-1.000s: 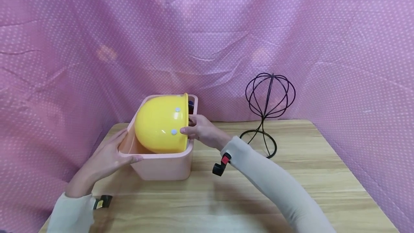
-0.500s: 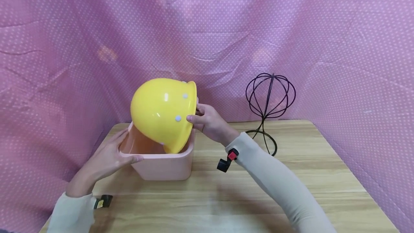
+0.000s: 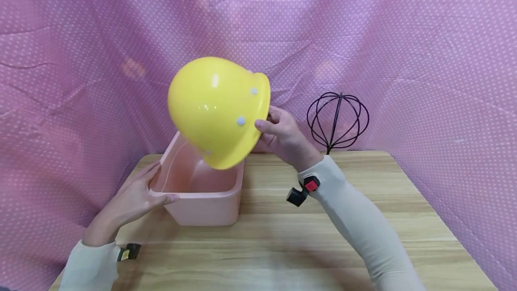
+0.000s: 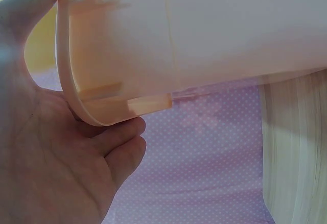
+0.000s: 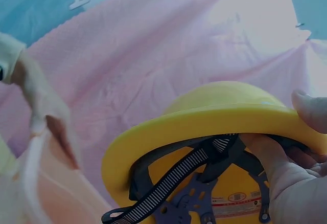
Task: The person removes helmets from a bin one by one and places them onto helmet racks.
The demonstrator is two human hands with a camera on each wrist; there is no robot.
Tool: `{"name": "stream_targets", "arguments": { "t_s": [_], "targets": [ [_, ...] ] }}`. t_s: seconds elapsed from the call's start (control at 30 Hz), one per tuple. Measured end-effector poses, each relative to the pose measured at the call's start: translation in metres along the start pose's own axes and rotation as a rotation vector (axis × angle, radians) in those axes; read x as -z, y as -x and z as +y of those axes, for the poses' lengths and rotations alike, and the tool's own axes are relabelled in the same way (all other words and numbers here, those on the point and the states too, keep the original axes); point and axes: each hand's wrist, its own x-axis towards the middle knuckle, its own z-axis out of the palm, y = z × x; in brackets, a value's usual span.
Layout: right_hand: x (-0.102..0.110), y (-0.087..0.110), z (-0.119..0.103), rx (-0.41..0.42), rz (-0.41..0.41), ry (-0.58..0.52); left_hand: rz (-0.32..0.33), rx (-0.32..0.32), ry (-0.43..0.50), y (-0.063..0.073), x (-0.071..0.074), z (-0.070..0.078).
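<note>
A yellow hard hat (image 3: 214, 107) hangs tilted on its side above a pink plastic bin (image 3: 202, 210). My right hand (image 3: 286, 136) pinches its brim, thumb on the outer shell and fingers inside. The right wrist view shows the hat's dark suspension straps (image 5: 179, 178) and a label within. At the bin's near left corner, my left hand (image 3: 135, 194) grips the rim, thumb along the front edge and fingers on the left side. In the left wrist view those fingers (image 4: 125, 147) curl under the bin's rim. The hat hides the bin's back part.
To the right stands a black wire head-shaped stand (image 3: 337, 120), its base hidden behind my right forearm. All this is on a wood-grain table (image 3: 258, 255). Pink dotted cloth (image 3: 282, 21) hangs behind and at both sides.
My right hand has lifted the hard hat up out of the bin and a little to the right, tilting its brim downward. The left hand has stayed on the rim.
</note>
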Motion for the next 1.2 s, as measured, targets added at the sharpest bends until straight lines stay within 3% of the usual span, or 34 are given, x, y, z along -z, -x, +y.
{"name": "stream_targets", "arguments": {
  "t_s": [0.5,0.7,0.87,1.2],
  "targets": [
    [0.034,0.024,-0.062,0.24,0.128,-0.078,0.013,-0.028,0.045,0.001,0.002,-0.004],
    [0.057,0.039,-0.079,0.34,0.095,-0.194,0.019,-0.039,0.034,0.001,0.003,-0.006],
    [0.077,0.051,-0.089,0.402,0.089,-0.295,0.017,-0.038,0.027,0.001,0.004,-0.006],
    [0.109,0.074,-0.095,0.484,0.131,-0.335,0.009,-0.04,0.015,0.001,0.004,-0.009]
  ]
}}
